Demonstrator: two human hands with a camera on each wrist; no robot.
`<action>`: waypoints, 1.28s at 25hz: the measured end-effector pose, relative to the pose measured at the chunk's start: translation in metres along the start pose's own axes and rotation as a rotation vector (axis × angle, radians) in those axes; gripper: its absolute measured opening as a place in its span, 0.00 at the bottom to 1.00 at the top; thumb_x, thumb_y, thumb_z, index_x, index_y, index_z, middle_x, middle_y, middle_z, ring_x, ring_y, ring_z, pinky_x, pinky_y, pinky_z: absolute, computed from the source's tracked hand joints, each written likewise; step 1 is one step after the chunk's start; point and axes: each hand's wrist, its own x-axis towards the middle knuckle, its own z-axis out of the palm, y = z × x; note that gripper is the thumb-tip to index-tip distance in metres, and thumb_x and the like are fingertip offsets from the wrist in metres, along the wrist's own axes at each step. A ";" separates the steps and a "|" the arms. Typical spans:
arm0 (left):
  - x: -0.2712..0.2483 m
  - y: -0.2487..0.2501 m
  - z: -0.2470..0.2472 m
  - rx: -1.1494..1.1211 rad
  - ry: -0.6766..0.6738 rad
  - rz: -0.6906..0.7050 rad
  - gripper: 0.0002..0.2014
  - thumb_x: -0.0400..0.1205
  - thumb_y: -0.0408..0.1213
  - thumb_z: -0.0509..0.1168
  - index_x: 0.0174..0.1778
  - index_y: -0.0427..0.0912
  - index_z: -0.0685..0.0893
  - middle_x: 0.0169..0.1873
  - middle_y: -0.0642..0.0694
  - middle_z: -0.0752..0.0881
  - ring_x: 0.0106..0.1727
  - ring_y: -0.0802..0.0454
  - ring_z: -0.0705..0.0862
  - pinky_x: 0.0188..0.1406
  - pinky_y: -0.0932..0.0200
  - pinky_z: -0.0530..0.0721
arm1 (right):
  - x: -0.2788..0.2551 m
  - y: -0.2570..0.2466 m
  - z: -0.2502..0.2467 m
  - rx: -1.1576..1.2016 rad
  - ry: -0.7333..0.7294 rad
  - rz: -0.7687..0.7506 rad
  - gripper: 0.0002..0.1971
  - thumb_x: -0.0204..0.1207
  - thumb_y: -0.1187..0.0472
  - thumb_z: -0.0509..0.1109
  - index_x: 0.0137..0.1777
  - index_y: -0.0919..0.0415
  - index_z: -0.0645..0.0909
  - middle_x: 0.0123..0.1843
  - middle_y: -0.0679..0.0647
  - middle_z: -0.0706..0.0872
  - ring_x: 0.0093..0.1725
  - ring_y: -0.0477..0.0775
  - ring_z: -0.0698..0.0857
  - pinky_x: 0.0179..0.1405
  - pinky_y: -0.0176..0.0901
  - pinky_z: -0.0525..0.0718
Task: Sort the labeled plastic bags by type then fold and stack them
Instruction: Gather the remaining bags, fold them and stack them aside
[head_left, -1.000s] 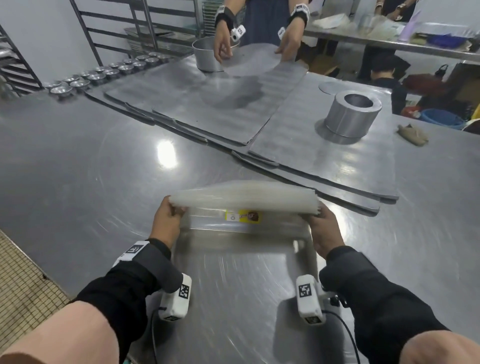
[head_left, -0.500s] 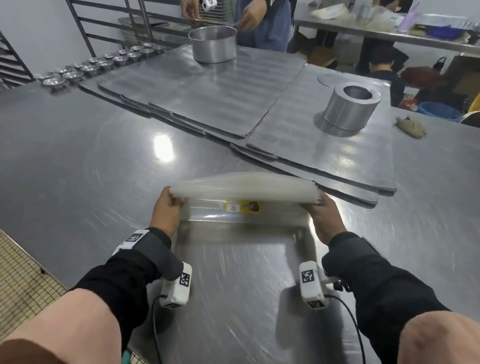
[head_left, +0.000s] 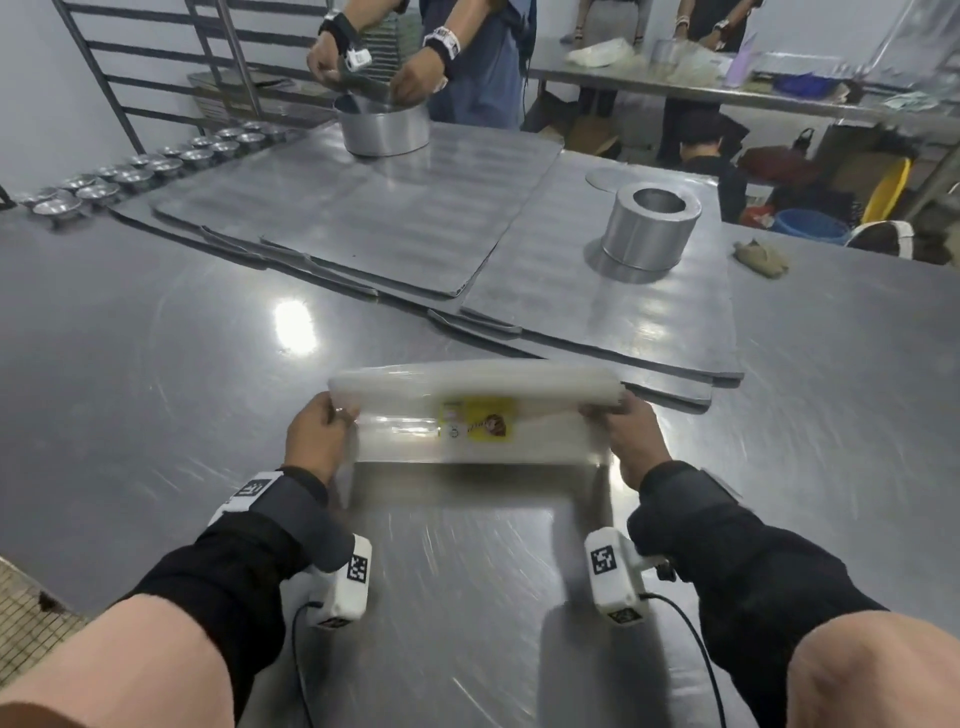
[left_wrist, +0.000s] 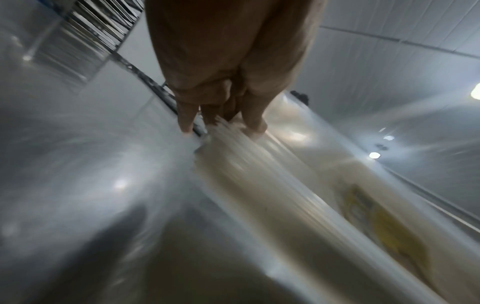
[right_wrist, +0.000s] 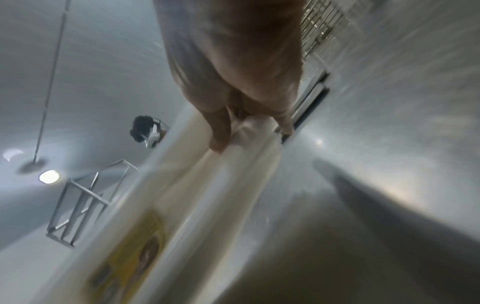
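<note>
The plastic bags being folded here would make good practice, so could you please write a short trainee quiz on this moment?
1. True or false: both hands hold the stack of plastic bags.
2. What colour is the label on the bags?
3. Which sits nearer the right hand: A) the metal ring, B) the small metal cups?

Key: 1 true, the left hand and right hand grip opposite ends. 2 yellow. 3 A.

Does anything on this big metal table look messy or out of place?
Mostly tidy. The flat grey sheets lie overlapped and askew, corners sticking out. A crumpled tan rag sits alone near the far edge. The bundle of plastic bags, gripped by the left hand and right hand, looks fine.
</note>
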 end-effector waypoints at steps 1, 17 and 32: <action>0.004 0.009 0.000 0.049 -0.049 -0.005 0.09 0.84 0.33 0.61 0.53 0.31 0.80 0.51 0.32 0.85 0.54 0.36 0.82 0.61 0.40 0.80 | -0.003 -0.009 -0.007 -0.016 -0.005 0.028 0.11 0.74 0.77 0.68 0.54 0.66 0.82 0.41 0.54 0.84 0.39 0.50 0.82 0.33 0.33 0.82; -0.117 0.087 0.138 0.271 -0.702 -0.098 0.09 0.86 0.31 0.56 0.53 0.26 0.76 0.44 0.32 0.77 0.40 0.40 0.76 0.39 0.52 0.76 | -0.142 -0.009 -0.230 -0.361 0.181 0.555 0.18 0.75 0.62 0.73 0.63 0.68 0.78 0.57 0.62 0.80 0.45 0.65 0.87 0.31 0.50 0.86; -0.305 0.072 0.137 0.233 -0.664 -0.052 0.10 0.86 0.33 0.57 0.43 0.29 0.76 0.38 0.35 0.75 0.34 0.41 0.75 0.30 0.50 0.75 | -0.327 -0.013 -0.318 -0.143 0.158 0.562 0.08 0.81 0.65 0.66 0.57 0.67 0.76 0.39 0.57 0.80 0.22 0.49 0.82 0.14 0.35 0.80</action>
